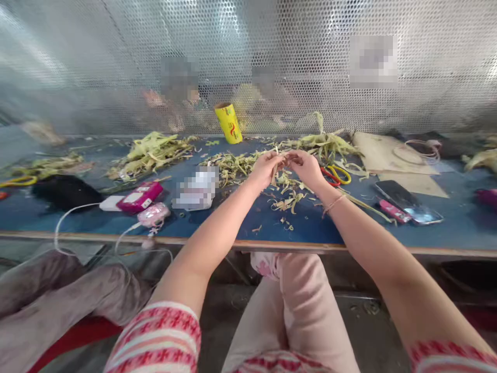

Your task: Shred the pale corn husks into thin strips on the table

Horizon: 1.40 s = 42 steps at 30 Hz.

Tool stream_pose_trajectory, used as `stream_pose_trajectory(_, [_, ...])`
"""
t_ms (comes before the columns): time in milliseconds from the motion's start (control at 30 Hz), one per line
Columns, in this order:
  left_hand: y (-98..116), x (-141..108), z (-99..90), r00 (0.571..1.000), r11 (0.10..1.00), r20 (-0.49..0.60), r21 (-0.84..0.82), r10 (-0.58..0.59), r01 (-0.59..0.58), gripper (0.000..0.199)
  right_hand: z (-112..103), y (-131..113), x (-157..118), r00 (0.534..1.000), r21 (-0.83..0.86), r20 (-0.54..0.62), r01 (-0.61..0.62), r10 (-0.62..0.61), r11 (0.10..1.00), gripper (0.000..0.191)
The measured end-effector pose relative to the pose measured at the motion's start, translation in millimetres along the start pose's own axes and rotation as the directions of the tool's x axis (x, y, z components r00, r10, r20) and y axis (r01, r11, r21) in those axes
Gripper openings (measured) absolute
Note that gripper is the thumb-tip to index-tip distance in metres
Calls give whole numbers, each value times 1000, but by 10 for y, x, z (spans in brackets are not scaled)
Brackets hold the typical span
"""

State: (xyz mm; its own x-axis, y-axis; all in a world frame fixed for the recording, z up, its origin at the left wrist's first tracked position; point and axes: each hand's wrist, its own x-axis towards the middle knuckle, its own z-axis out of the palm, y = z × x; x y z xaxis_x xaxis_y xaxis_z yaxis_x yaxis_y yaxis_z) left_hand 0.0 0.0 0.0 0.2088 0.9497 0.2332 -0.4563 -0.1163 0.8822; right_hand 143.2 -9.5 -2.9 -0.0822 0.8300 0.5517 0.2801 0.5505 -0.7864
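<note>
Close together above the blue table (pixel 217 228), my left hand (pixel 267 168) and my right hand (pixel 305 167) both pinch a dry, brownish plant strip (pixel 275 175). Its lower end hangs beneath my left fingers. Pale green-yellow plant scraps (pixel 287 199) lie scattered under and in front of my hands. Just beside my right wrist are scissors (pixel 340 175) with red and yellow handles. A heap of long leafy strips (pixel 324 144) rests behind my right hand, and more small scraps (pixel 233 165) spread behind my left. My fingers partly cover the held strip.
A yellow tube (pixel 229 123) stands tilted near the perforated metal panel (pixel 295 46). To the left are another plant heap (pixel 155 150), a magenta box (pixel 140 197), a white cable (pixel 58 228) and a blurred pale package (pixel 198 189). Phones (pixel 407 199) and cardboard (pixel 392 153) lie right. Another person's legs (pixel 77 295) are at left.
</note>
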Motion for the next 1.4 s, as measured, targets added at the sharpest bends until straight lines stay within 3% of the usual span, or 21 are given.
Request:
stream_pose_trajectory(400, [85, -93, 63, 999, 991, -8, 122, -44, 45, 21, -7, 76, 46, 997, 33, -19, -68, 68, 997, 13])
stream_pose_trajectory(633, [96, -104, 89, 998, 996, -45, 76, -41, 44, 19, -32, 69, 42, 998, 3, -25, -52, 52, 999, 11])
stream_pose_trajectory(867, [101, -117, 101, 1000, 999, -10, 32, -29, 30, 26, -11, -31, 0, 994, 34, 13, -106, 105, 994, 4])
stream_pose_trajectory(1400, [70, -61, 56, 998, 999, -60, -31, 21, -23, 23, -10, -96, -10, 997, 70, -29, -62, 64, 996, 7])
